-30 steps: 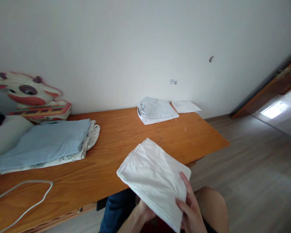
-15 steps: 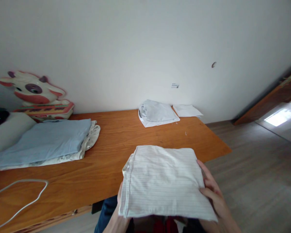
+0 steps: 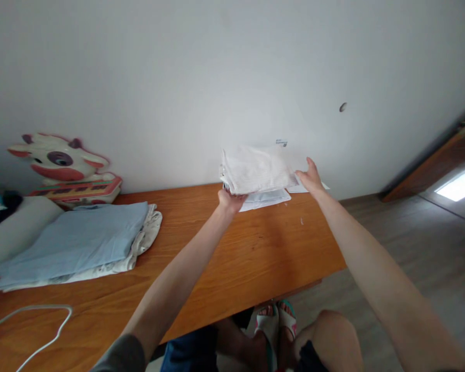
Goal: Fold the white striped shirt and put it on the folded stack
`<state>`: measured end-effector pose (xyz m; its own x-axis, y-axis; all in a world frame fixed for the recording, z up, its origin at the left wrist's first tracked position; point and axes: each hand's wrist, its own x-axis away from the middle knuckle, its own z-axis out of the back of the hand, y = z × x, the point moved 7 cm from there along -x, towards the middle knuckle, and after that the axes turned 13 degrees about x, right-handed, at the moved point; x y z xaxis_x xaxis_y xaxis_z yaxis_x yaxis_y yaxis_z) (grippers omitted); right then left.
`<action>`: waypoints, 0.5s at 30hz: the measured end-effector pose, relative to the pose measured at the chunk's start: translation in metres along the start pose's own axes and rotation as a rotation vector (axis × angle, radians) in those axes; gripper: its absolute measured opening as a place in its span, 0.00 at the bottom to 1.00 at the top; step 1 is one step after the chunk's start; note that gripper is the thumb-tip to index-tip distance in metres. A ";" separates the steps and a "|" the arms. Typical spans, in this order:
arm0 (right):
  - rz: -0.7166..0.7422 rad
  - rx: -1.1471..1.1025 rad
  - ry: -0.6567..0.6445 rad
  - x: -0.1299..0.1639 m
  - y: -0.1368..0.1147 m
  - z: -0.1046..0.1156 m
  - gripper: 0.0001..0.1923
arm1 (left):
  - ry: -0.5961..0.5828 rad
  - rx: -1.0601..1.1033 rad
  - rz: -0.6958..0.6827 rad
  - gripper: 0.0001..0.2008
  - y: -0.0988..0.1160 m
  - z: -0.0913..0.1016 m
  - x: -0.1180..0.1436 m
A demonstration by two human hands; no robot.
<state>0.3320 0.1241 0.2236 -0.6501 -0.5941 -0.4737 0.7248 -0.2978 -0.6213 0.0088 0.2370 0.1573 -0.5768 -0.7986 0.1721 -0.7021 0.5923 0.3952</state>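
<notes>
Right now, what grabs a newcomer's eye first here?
Both arms stretch across the wooden table: the left hand and right hand hold a folded white cloth over a folded pile by the wall. At far left stands a cartoon cow toy, behind a light blue folded cloth.

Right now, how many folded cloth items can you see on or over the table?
4: a white striped cloth held in both hands, a pale one beneath it, a blue one atop a patterned white one at left. More may be hidden.

I see both hands gripping folded white cloth | left hand, right hand | over pale pile on worktop
</notes>
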 end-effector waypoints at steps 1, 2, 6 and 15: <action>0.036 0.081 0.014 0.010 0.006 -0.009 0.42 | 0.038 0.001 0.028 0.26 -0.014 0.019 0.017; 0.097 0.140 -0.001 0.029 0.011 -0.022 0.40 | 0.076 0.009 0.061 0.25 -0.030 0.044 0.040; 0.248 0.177 -0.156 0.160 0.033 -0.081 0.31 | 0.095 0.125 0.288 0.23 -0.099 0.164 0.174; 0.394 0.387 -0.262 0.272 0.042 -0.116 0.26 | 0.322 -0.200 0.023 0.22 0.005 0.293 0.349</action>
<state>0.1595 0.0368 -0.0037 -0.2745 -0.8640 -0.4221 0.9615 -0.2394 -0.1352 -0.3180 -0.0072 -0.0451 -0.4078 -0.7972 0.4452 -0.5768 0.6029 0.5512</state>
